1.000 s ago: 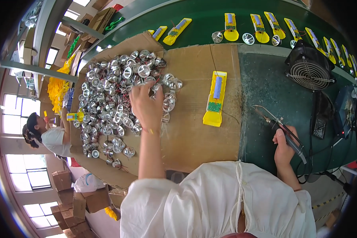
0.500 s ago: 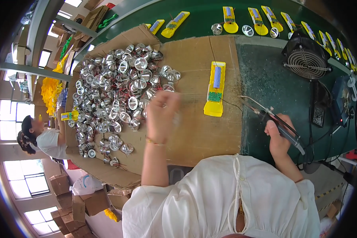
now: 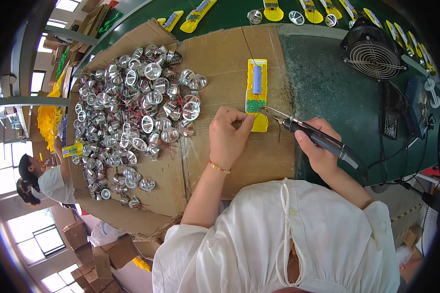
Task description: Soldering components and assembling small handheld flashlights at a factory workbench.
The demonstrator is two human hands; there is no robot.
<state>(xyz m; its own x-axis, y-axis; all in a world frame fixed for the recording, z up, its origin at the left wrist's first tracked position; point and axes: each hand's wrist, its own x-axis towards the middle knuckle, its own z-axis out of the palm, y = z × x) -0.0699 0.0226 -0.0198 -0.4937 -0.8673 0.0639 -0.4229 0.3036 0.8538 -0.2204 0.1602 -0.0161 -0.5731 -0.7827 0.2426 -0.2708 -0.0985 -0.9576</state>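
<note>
On the cardboard lies a yellow flashlight housing (image 3: 260,125) with a blue cylindrical battery (image 3: 256,80) and a green circuit board (image 3: 253,104). My left hand (image 3: 228,136) is at the left side of the board, thumb and forefinger pinched together. Whatever sits between those fingertips is too small to make out. My right hand (image 3: 321,149) grips a black soldering iron (image 3: 322,140) like a pen. Its tip reaches the board's lower edge, close to my left fingertips; whether it touches cannot be seen. Thin dark wires run from the housing.
Many silver reflectors (image 3: 127,112) with red wires are heaped in a cardboard tray (image 3: 156,200) to the left. Yellow housings (image 3: 198,17) line the far edge. A black fan (image 3: 374,58) and a blue box (image 3: 418,115) stand right. Another person (image 3: 54,183) sits at far left.
My left hand has moved right, from beside the reflectors to the circuit board. My right hand has brought the soldering iron leftward to the board. The whole view has shifted slightly.
</note>
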